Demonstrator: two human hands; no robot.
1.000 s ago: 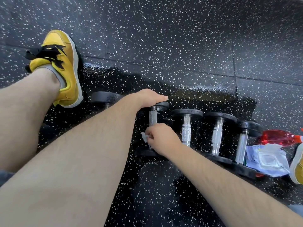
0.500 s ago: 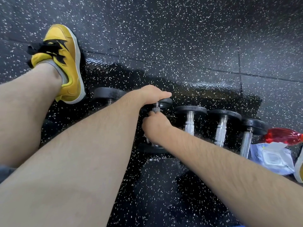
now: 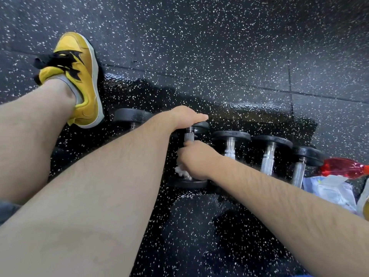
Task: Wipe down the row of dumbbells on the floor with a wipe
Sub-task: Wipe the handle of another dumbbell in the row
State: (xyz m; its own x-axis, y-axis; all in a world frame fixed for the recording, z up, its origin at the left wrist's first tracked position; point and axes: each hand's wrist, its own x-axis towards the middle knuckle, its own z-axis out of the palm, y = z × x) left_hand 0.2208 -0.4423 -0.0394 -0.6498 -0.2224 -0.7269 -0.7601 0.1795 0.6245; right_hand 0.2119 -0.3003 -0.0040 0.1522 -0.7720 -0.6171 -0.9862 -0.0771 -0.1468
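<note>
Several black dumbbells with chrome handles lie in a row on the speckled floor. My left hand (image 3: 185, 116) rests on top of the far head of the second dumbbell (image 3: 189, 134), fingers curled over it. My right hand (image 3: 196, 159) grips that dumbbell's handle with a white wipe (image 3: 180, 170) bunched under the fingers; a bit of wipe sticks out on the left. The leftmost dumbbell (image 3: 130, 115) is partly hidden behind my left forearm. Three more dumbbells (image 3: 230, 143) (image 3: 269, 150) (image 3: 301, 164) lie to the right.
My leg and yellow shoe (image 3: 79, 80) stand left of the row. A red spray bottle (image 3: 343, 167) and a pack of wipes (image 3: 329, 188) lie at the right end, with another shoe's edge (image 3: 364, 200) beside them. The floor around the dumbbells looks wet.
My right hand slid up the handle toward the far head, then came back down toward the middle. My left hand stayed on the dumbbell's head.
</note>
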